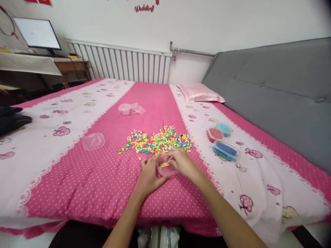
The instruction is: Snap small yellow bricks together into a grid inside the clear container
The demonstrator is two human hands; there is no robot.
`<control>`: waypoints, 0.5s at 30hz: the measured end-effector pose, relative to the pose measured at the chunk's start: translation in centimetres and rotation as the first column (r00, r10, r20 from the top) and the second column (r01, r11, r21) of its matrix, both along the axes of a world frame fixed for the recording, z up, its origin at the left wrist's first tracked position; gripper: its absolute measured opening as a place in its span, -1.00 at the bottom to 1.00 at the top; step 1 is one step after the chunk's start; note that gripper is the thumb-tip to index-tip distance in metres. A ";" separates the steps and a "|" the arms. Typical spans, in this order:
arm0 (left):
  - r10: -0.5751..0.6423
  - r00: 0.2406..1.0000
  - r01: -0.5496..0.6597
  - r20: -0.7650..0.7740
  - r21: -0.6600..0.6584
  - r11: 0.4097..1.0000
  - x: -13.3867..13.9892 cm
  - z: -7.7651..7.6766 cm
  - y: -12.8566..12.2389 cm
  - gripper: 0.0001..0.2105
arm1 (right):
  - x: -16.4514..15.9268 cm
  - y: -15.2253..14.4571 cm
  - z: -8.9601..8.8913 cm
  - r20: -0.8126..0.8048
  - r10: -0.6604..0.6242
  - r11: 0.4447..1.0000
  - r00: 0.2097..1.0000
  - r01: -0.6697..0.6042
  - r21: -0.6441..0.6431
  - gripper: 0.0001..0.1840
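Note:
My left hand (pixel 149 176) is closed round the side of a small clear plastic container (pixel 169 173), which rests on the pink dotted bedspread (pixel 103 182). A few yellow pieces (pixel 163 165) lie in a row inside it. The fingers of my right hand (pixel 181 161) are pinched together and reach into the container; whatever they hold is hidden. Just beyond both hands spreads a heap of small capsule-like pieces (pixel 161 141) in yellow, green, white and red. One loose yellow piece (pixel 140 158) sits near my left fingertips.
At the right stand lidded tubs: a blue one (pixel 225 150), a red one (pixel 214 134) and a light-blue one (pixel 224 128). A clear lid (pixel 93 141) lies left, and clear containers (pixel 125 109) sit farther back. A pink pillow (pixel 200 92) touches the grey headboard (pixel 271 82).

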State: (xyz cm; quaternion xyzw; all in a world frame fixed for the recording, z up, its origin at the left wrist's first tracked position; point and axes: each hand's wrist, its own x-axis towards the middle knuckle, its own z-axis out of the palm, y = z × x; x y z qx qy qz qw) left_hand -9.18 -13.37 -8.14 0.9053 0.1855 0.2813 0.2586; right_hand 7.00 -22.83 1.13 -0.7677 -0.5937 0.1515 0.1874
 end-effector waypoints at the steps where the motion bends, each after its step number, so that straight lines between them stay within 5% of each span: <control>1: -0.001 1.000 0.001 0.003 0.007 1.000 0.0 0.0 0.0 -0.22 | -0.4 0.0 -0.1 0.021 -0.003 0.999 1.000 0.004 -0.040 -0.76; 15: -0.049 0.999 0.047 0.022 0.056 0.997 0.2 0.6 0.1 -0.32 | -3.6 1.5 1.2 0.281 -0.047 0.937 0.958 0.139 -0.320 -0.72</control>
